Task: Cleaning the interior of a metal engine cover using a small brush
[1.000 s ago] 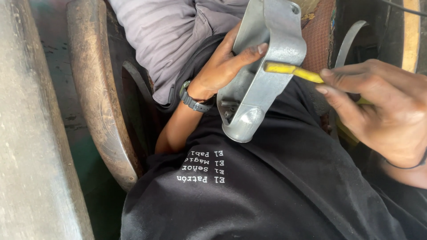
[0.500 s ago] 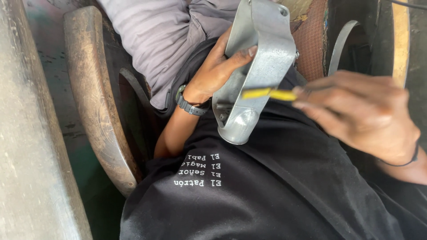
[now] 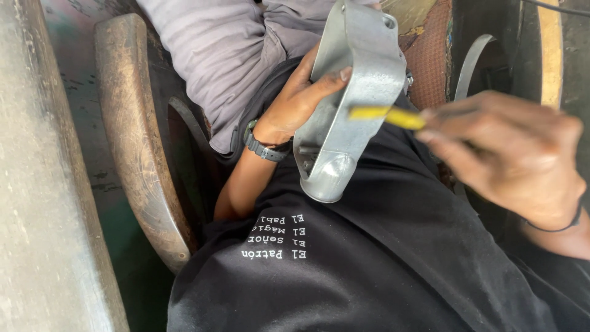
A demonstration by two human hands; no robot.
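Left hand [image 3: 298, 101] gripping grey metal clamp [image 3: 350, 98], right hand [image 3: 510, 154] pinching yellow tool [image 3: 387, 115] against it

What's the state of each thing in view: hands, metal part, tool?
left hand: gripping the grey metal bracket, thumb across its face
grey metal bracket: held tilted above the lap, not resting on anything visible
right hand: pinching the yellow tool, motion-blurred
yellow tool: tip at the bracket's face
wristwatch: on left wrist

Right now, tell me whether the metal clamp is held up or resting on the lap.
Held up: the left hand grips the metal clamp, tilted above the black shirt.
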